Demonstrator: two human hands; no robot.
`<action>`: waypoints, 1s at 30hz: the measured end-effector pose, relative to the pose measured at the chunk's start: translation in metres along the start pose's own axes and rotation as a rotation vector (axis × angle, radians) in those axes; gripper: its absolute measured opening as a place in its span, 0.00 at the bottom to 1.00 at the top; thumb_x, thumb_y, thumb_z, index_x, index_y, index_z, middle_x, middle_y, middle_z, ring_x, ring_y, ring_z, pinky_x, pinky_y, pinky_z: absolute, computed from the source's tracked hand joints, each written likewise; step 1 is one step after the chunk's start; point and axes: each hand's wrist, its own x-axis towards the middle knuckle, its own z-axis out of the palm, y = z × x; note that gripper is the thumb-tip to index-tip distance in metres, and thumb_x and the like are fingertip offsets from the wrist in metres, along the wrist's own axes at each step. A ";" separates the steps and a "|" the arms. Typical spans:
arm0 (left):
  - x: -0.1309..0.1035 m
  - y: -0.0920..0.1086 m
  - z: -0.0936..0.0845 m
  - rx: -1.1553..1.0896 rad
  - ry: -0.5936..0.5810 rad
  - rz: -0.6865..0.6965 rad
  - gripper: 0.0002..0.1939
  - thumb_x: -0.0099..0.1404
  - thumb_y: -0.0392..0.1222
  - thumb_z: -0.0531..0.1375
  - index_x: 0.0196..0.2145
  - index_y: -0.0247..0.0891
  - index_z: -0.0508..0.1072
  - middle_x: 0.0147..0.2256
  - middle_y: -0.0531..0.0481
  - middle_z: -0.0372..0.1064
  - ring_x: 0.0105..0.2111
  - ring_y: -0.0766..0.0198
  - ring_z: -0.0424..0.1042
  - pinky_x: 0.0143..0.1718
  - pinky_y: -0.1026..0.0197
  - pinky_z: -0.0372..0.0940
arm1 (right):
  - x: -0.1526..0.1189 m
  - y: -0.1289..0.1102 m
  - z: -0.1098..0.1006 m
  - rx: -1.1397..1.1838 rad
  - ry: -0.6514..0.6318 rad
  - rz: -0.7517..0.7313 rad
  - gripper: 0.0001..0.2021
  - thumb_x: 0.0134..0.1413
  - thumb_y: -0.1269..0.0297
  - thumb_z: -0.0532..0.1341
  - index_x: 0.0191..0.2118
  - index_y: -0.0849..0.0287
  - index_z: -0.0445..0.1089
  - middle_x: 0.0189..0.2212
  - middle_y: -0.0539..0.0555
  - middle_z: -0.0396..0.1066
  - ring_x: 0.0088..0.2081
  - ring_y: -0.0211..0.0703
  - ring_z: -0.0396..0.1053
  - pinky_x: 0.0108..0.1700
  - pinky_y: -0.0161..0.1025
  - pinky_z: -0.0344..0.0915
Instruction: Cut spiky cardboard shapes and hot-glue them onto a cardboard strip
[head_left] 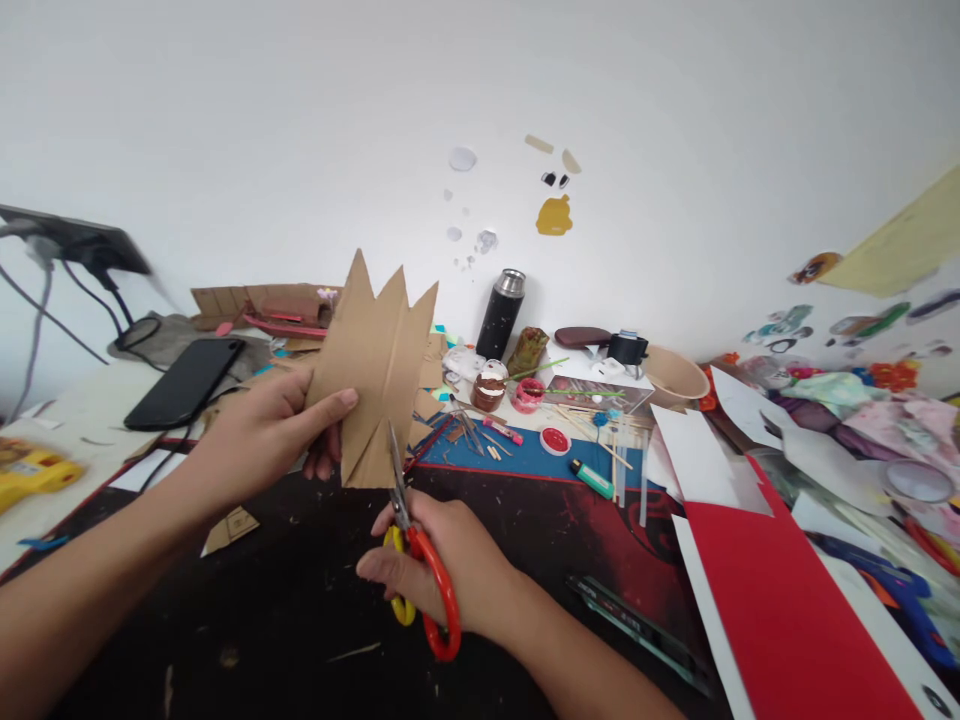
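Observation:
My left hand grips a piece of brown cardboard by its left edge, thumb in front and fingers behind. Pointed teeth run along the cardboard's top edge, and slanting lines mark its lower part. In my right hand is a pair of scissors with one red and one yellow handle loop. The blades point upward and lie at the lower edge of the cardboard, near its right side. Whether they are cutting through it I cannot tell. A small cardboard scrap rests on the dark mat below my left hand.
A black phone lies at the left. Behind the cardboard stand a black flask and small paint jars. A utility knife lies right of my right arm, beside red paper. A blue glue gun is farther right.

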 end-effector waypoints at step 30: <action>0.003 -0.007 0.015 -0.175 0.079 0.036 0.27 0.66 0.67 0.72 0.22 0.45 0.74 0.15 0.52 0.72 0.13 0.60 0.72 0.16 0.62 0.65 | 0.005 0.009 0.009 -0.142 0.216 -0.064 0.19 0.81 0.50 0.64 0.36 0.52 0.64 0.21 0.45 0.69 0.22 0.40 0.70 0.28 0.34 0.62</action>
